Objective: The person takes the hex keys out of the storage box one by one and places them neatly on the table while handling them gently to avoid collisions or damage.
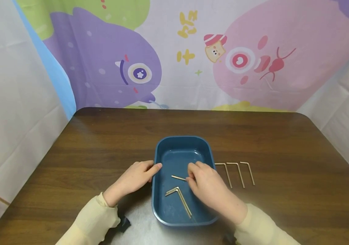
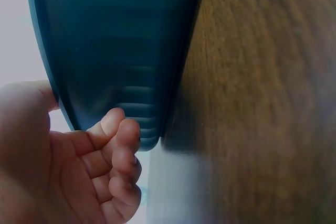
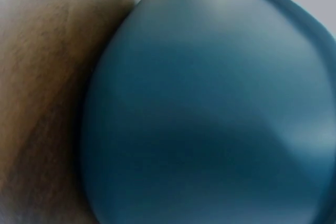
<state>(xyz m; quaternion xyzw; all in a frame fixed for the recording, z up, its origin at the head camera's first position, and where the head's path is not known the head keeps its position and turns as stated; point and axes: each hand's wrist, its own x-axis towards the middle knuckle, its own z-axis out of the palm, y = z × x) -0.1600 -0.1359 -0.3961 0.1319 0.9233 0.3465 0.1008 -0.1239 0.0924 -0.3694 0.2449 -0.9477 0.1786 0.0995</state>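
Note:
A deep blue rectangular tray (image 1: 183, 219) stands on the table in front of me. My left hand (image 1: 138, 175) grips its left rim, thumb over the edge and fingers along the outer wall, as the left wrist view shows. Inside the tray, my right hand (image 1: 207, 183) pinches a hex key; one straight arm of that hex key (image 1: 178, 178) sticks out leftward and the rest is hidden by the hand. Below it, a couple of L-shaped hex keys (image 1: 183, 200) lie close together on the tray floor. The right wrist view holds only the tray's outer wall (image 3: 210, 103).
Right of the tray, three more hex keys (image 1: 239, 175) lie in a row on the brown wooden table (image 1: 116, 136). A printed cartoon curtain (image 1: 186, 85) hangs behind the far edge. Pale cloth closes off both sides.

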